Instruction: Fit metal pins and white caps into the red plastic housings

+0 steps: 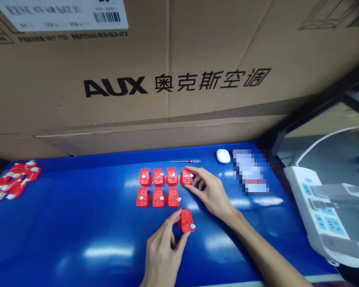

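The left hand [163, 255] held a red plastic part [187, 221], long axis pointing away from the person, just below two rows of like parts [158, 198] at the middle of the surface [77, 223]. To its right, the right hand [212, 195], narrowly closed, touched the upper row's end part [187, 176]; whether it gripped could not be told.
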Demonstrator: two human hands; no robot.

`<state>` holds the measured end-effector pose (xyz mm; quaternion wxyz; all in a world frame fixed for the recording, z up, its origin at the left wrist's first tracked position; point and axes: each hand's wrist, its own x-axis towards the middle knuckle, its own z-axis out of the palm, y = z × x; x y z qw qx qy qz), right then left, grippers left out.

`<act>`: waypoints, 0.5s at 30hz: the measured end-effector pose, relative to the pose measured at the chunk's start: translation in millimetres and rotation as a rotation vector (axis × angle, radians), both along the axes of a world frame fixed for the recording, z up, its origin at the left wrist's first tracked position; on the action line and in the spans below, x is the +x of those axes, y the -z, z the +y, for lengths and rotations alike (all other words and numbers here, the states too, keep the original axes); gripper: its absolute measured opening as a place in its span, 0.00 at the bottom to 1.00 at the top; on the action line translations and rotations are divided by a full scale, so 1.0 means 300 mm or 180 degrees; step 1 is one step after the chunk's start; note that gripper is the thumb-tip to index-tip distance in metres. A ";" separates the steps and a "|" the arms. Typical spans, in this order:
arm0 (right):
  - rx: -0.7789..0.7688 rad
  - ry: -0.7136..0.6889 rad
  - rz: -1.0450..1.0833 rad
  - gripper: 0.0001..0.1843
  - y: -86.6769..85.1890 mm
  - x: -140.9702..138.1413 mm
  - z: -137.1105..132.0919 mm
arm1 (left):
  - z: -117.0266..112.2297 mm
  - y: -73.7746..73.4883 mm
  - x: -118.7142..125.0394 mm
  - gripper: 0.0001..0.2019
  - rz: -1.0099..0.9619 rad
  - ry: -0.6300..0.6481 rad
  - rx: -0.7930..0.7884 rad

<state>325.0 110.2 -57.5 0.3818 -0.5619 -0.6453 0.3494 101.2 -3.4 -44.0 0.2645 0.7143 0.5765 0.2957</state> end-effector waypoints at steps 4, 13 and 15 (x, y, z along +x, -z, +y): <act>0.0041 0.0000 -0.0012 0.33 -0.017 0.001 -0.010 | 0.014 -0.001 0.030 0.20 0.0031 -0.0037 -0.0033; 0.0056 0.0366 -0.0004 0.17 -0.120 0.004 -0.263 | 0.018 0.022 0.052 0.22 0.0041 -0.0163 0.0032; -0.0089 0.0168 0.0046 0.22 -0.127 -0.008 -0.325 | 0.018 0.026 0.053 0.22 0.0010 -0.0207 0.0071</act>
